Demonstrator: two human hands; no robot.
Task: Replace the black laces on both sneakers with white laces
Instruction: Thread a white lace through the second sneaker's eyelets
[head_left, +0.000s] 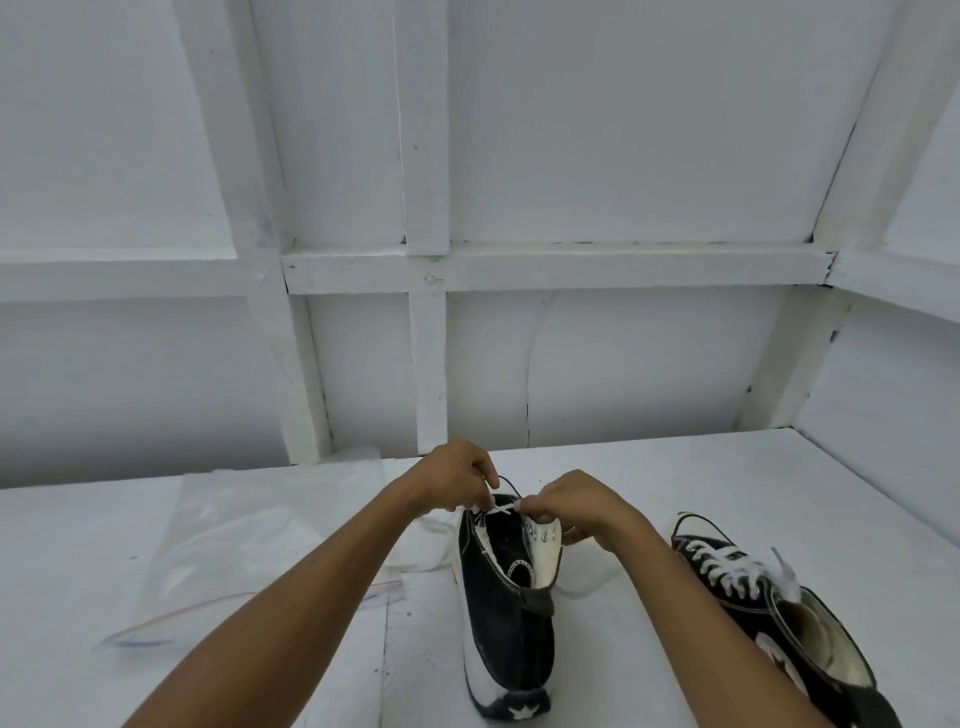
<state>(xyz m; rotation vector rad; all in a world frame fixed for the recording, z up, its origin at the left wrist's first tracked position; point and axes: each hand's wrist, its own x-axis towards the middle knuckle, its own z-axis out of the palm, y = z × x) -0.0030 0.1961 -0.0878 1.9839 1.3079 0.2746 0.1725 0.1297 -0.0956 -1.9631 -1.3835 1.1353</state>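
A person's two hands meet over the far, toe end of a black high-top sneaker standing on a white desk, heel toward the camera and collar folded open. The left hand reaches in from the sneaker's left and the right hand from its right. Both forearms stretch forward and both wrists are bent down. On each hand the fingers are curled in a tight pinch on a short, taut run of white lace just above the sneaker's throat. A thin black lace loops up between the hands; which hand holds it cannot be told.

More white lace trails loose on the desk to the sneaker's right. A second sneaker, further right and well apart, already carries white lacing. A clear plastic bag lies to the sneaker's left.

The lace is judged light, limp and apt to twist, best pinched close to its stiff tip so it can be steered through an eyelet. The canvas upper is soft and will likely fold under a pull, so one hand may need to steady the eyelet flap. The sneaker itself looks light enough to slide on the smooth desk if tugged.
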